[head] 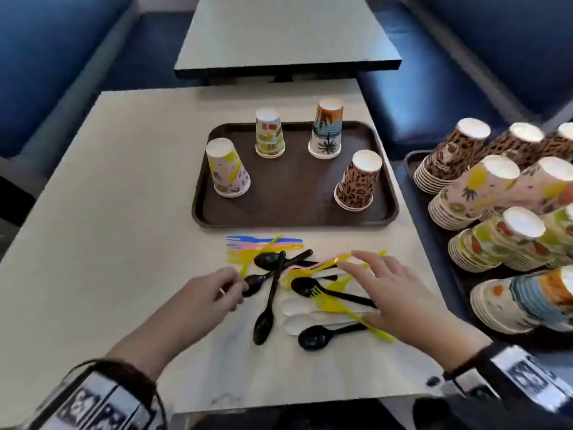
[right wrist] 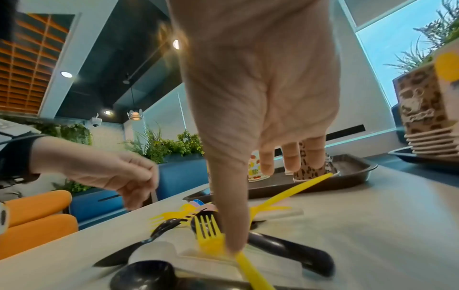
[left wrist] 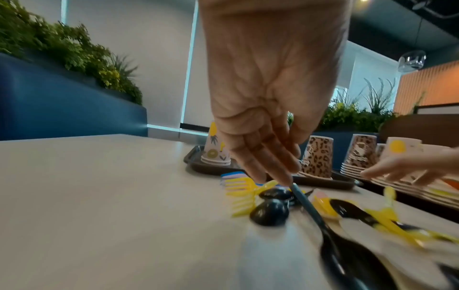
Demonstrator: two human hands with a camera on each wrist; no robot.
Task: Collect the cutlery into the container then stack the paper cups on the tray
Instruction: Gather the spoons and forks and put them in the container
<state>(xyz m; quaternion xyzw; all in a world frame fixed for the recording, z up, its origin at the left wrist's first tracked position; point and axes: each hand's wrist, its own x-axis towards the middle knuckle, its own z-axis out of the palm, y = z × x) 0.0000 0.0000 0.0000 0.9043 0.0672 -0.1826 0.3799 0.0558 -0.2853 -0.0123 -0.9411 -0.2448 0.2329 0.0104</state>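
Plastic cutlery (head: 307, 287), glossy and thin-handled, heaped on the pale matte table (head: 102, 218) in front of the tray (head: 294, 193): black spoons, five; white spoons, at least two; forks in yellow, pink and blue, count unclear. Brown rectangular tray, rounded corners: four paper cups (head: 358, 181), printed, tapered, upside down. Left hand (head: 210, 293) curled, fingertips pinching a black spoon handle. Right hand (head: 393, 293) flat, fingers spread, thumb pressed on a yellow fork (right wrist: 211, 235).
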